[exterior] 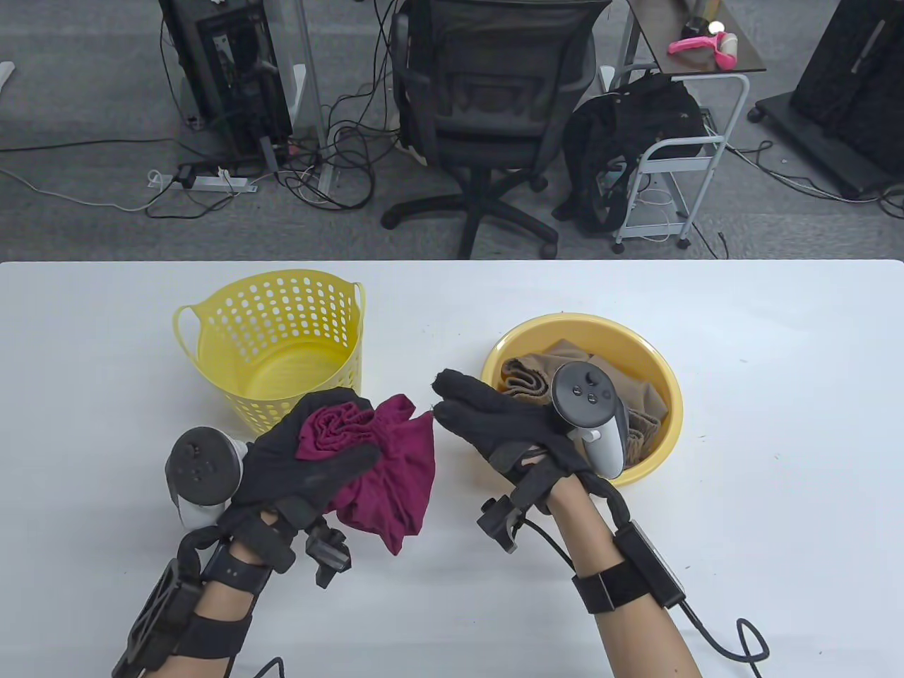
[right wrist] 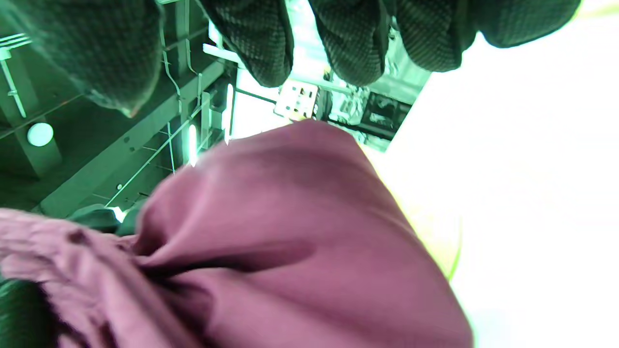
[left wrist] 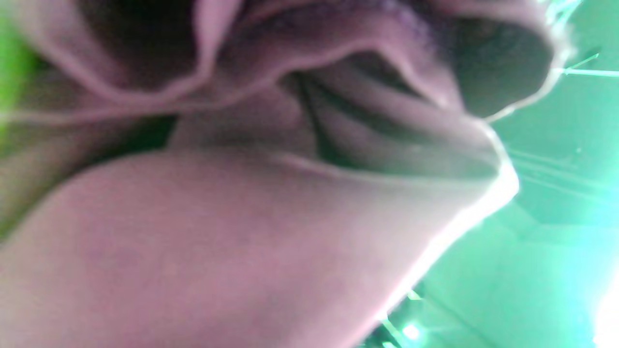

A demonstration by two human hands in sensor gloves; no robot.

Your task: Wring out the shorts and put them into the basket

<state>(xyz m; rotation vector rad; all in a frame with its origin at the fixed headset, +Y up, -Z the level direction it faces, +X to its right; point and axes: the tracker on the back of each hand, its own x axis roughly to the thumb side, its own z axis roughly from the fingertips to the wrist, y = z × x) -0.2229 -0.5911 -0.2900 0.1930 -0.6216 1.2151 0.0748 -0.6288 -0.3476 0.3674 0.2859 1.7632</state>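
The maroon shorts (exterior: 385,466) are bunched up and held above the table in front of the yellow perforated basket (exterior: 275,346). My left hand (exterior: 311,452) grips them, fingers and thumb curled round the waistband end. My right hand (exterior: 480,417) hovers just right of the cloth with its fingers straight and holds nothing. In the left wrist view the shorts (left wrist: 242,217) fill the frame, blurred. In the right wrist view the shorts (right wrist: 290,241) lie below my straight gloved fingertips (right wrist: 355,43), apart from them.
A yellow basin (exterior: 657,381) at the right holds tan cloth (exterior: 530,381), partly behind my right hand's tracker. Beyond the table's far edge stand an office chair (exterior: 487,113), a metal cart and cables on the floor.
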